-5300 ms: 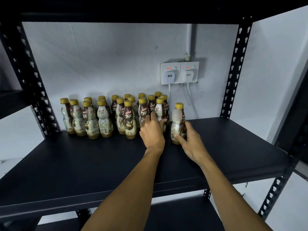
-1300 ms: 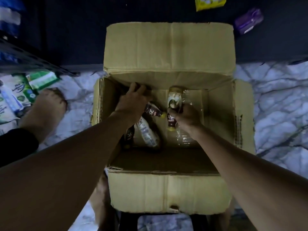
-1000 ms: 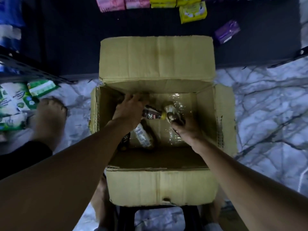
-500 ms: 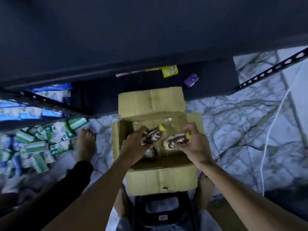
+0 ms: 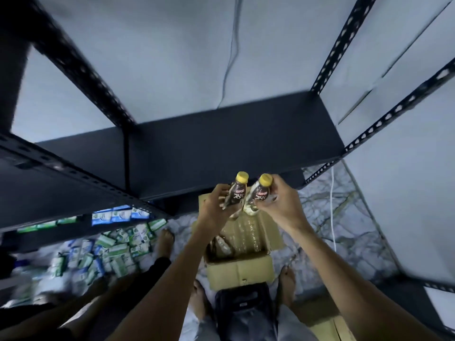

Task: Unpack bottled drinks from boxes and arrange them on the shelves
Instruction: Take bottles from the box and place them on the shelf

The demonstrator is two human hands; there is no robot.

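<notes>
Two Kopiko bottles point(image 5: 237, 190) have left the cardboard box point(image 5: 240, 269) below my grips; my left hand point(image 5: 216, 209) clasps one, my right hand point(image 5: 282, 204) the other, ready for the black shelf point(image 5: 221, 143) ahead.

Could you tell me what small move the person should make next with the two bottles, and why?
Probably carry both forward onto the dark shelf. The left hand grips the left bottle, the right hand the right bottle, both caps up and clear above the open box, short of that shelf.

Single head-worn wide-angle view — steeply down past the near shelf point(image 5: 221, 143) onto the box point(image 5: 240, 269) well below.
</notes>
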